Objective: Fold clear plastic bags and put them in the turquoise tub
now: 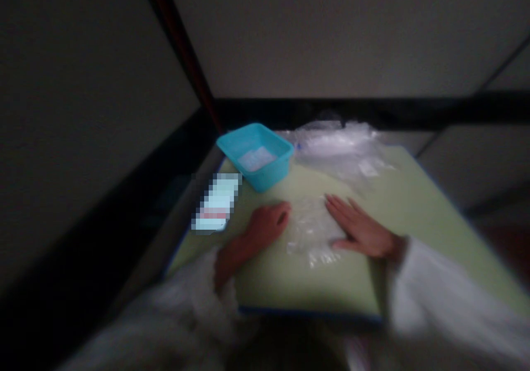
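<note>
A clear, crinkled plastic bag (314,230) lies flat on the pale yellow-green table (298,291), between my two hands. My right hand (360,230) rests flat on the bag's right side with its fingers stretched out. At the bag's upper left edge is my left hand (269,222), its fingers curled and closed; whether it pinches the plastic is too blurred to tell.
Behind my left hand stands a turquoise basket (279,169) with whitish packets inside. A heap of clear plastic bags (339,144) covers the table's back. A pixelated bright object (217,202) lies at the left edge. Walls stand behind and left.
</note>
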{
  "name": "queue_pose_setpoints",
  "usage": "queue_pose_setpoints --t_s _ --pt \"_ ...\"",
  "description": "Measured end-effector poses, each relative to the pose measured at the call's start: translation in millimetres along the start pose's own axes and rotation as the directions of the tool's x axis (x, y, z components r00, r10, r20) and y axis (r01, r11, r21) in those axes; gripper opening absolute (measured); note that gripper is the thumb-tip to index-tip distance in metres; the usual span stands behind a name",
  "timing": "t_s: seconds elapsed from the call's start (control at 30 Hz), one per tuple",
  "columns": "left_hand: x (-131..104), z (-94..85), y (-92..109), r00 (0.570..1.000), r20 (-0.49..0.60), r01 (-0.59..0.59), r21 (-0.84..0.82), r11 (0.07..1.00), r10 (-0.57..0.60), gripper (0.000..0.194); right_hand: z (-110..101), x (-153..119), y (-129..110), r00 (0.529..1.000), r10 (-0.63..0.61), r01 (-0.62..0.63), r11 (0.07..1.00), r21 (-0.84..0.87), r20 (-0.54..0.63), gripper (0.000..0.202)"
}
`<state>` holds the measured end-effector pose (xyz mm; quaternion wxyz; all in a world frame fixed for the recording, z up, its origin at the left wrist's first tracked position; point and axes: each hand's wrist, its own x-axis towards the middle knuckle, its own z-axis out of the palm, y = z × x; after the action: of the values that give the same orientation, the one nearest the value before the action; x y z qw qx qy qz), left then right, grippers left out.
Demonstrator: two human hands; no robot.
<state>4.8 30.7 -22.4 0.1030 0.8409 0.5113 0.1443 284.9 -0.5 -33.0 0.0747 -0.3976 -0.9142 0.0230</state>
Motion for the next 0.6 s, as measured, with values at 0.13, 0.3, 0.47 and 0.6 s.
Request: queue_pose_setpoints --t_s 0.13,0.3,0.47,0.6 --pt "-0.2 -0.5 0.5 1.000 -0.003 -0.002 -0.004 1.000 0.002 0.019 0.8 0.2 -1.4 1.000 -0.009 0.009 1.000 -0.026 -0.011 0.094" --pt "-0.4 -0.7 0.5 1.000 -0.015 -0.001 -0.018 1.000 0.000 0.018 2.6 -0.1 -2.3 1.000 -0.007 0.007 0.999 -0.051 -0.008 0.095" --pt "-0.2 -1.7 0.8 1.000 -0.022 0.001 -0.031 1.000 -0.001 0.017 2.6 0.0 -2.2 1.000 -0.004 0.003 0.998 -0.057 -0.010 0.096" --pt "-0.2 -1.8 1.0 0.999 -0.033 0.000 -0.042 0.999 -0.002 0.016 4.7 0.5 -1.0 1.000 0.004 -0.005 0.999 -0.039 -0.019 0.095"
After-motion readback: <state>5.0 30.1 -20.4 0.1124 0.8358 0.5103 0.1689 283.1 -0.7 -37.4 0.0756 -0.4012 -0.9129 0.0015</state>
